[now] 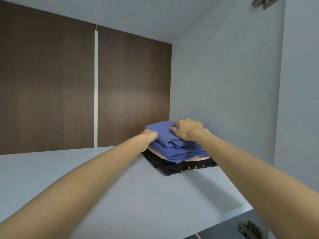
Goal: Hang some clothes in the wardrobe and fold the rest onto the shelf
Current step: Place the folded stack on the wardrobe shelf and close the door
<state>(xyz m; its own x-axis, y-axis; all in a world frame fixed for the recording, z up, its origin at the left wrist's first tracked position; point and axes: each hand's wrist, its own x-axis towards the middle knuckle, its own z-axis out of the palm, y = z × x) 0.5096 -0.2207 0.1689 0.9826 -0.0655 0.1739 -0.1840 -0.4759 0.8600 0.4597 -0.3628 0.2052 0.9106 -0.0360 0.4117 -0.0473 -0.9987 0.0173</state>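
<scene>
A folded blue garment (174, 145) lies on top of a small stack on the grey wardrobe shelf (86, 169). Under it are a folded peach garment (189, 159) and a black garment with small yellow marks (181, 167). My left hand (150, 134) is at the stack's left edge, its fingers hidden under the blue cloth. On top of the blue garment rests my right hand (187, 129), fingers curled onto the fabric near its far edge.
The stack sits in the shelf's back right corner, close to the grey side wall (224, 83). A dark brown back panel (51, 92) with a white vertical strip closes the rear. Door hinges (249, 229) show at lower right and top right.
</scene>
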